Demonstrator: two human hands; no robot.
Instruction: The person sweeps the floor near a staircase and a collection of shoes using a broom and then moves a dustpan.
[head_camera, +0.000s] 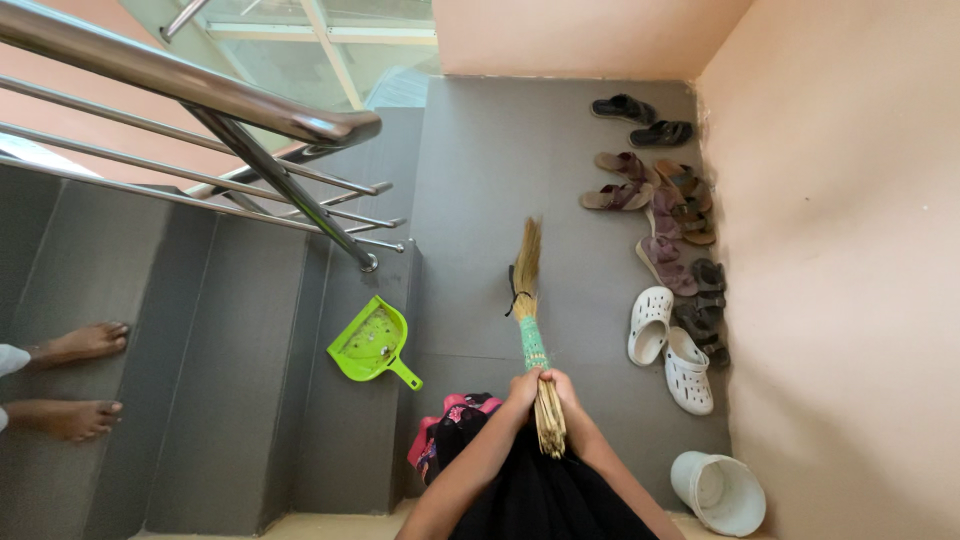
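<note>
Dustpan (372, 345) (perhaps littered) beside broom (531, 322)

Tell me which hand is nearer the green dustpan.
Left. The left hand grips the broom on the side facing the dustpan; the right hand grips it on the far side, toward the shoes.

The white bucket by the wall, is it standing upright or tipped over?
Tipped. The white bucket lies on its side on the grey floor, its open mouth facing the white clogs.
</note>
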